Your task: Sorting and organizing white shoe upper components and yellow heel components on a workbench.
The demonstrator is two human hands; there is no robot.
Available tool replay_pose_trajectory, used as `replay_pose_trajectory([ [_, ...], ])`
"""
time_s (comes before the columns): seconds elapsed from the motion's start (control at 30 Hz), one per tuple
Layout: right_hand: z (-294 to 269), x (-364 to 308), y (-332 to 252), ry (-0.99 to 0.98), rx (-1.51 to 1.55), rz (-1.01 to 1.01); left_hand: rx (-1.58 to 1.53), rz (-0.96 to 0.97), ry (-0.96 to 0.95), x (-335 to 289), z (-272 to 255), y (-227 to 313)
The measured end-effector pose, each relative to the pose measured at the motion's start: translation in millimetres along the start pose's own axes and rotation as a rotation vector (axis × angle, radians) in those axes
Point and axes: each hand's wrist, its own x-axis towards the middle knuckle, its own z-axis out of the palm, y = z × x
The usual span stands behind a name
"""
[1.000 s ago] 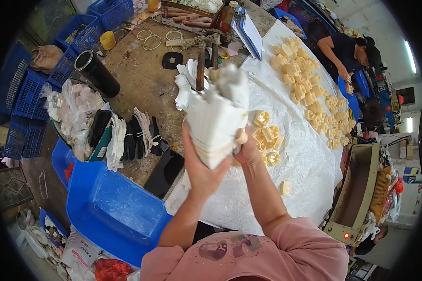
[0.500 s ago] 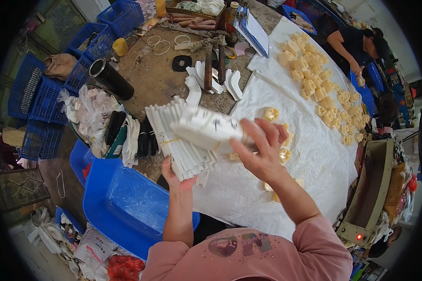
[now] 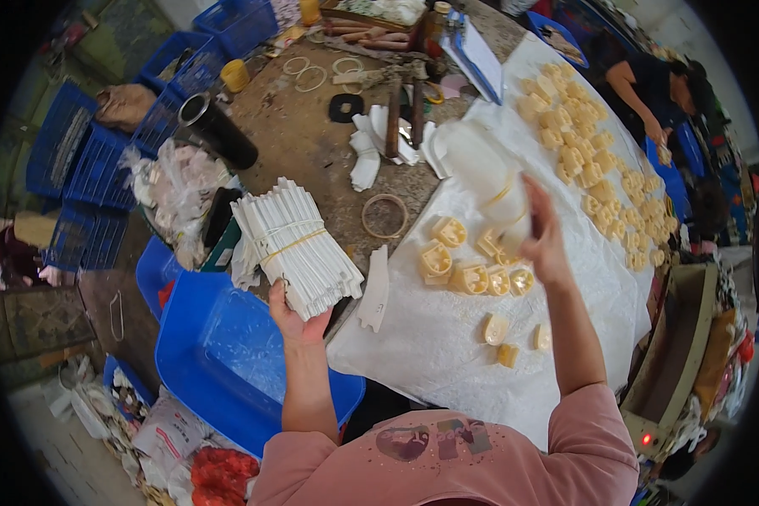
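Note:
My left hand [image 3: 299,319] grips the lower edge of a bundle of white strips [image 3: 299,240], with a yellowish rubber band around its middle. Toward the far side of the table my right hand [image 3: 544,232] holds a second white bundle [image 3: 478,164], also banded; motion smears both. Below that bundle, several cream-coloured hollow pieces [image 3: 468,274] sit together on the white sheet [image 3: 413,341]. One curved white strip [image 3: 374,291] lies beside the left bundle, near a tan ring [image 3: 384,216]. More white curved strips [image 3: 365,162] lie next to two hammers with dark handles [image 3: 393,118].
A blue tub [image 3: 228,354] stands at the near left, and blue crates [image 3: 101,173] are stacked beyond it. A black cylinder [image 3: 219,131] stands by a plastic bag [image 3: 177,190]. Many cream pieces [image 3: 578,135] cover the sheet's far right. Another person [image 3: 649,93] works there.
My right hand has carried its bundle away from the left one, right and toward the far side. The left bundle has shifted left. The ring and more cream pieces are now uncovered.

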Motion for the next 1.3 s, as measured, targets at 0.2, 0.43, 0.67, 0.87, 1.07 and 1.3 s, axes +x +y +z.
replay_pose_trajectory([
  [0.2,-44.5,103.3,116.4,0.464,0.086,0.435,0.386,-0.039,0.206,-31.7,-8.0,7.8],
  [0.43,-47.9,169.0,205.1,0.255,-0.905,0.519,0.555,-0.103,0.376,-38.4,5.8,-12.0],
  [0.67,5.9,106.1,130.0,0.166,-0.474,0.033,0.554,-0.131,0.258,-37.6,8.6,-24.1],
  [0.87,110.9,-45.4,2.9,-0.32,-0.235,-0.156,0.527,-0.31,0.08,-43.2,1.9,-48.3],
  [1.07,93.8,-81.2,2.9,-0.409,-0.338,0.053,0.538,-0.42,-0.058,-53.6,10.1,-63.1],
  [1.3,60.6,-103.8,-24.5,-0.414,-0.286,-0.229,0.581,-0.558,-0.265,-66.9,46.2,-73.6],
])
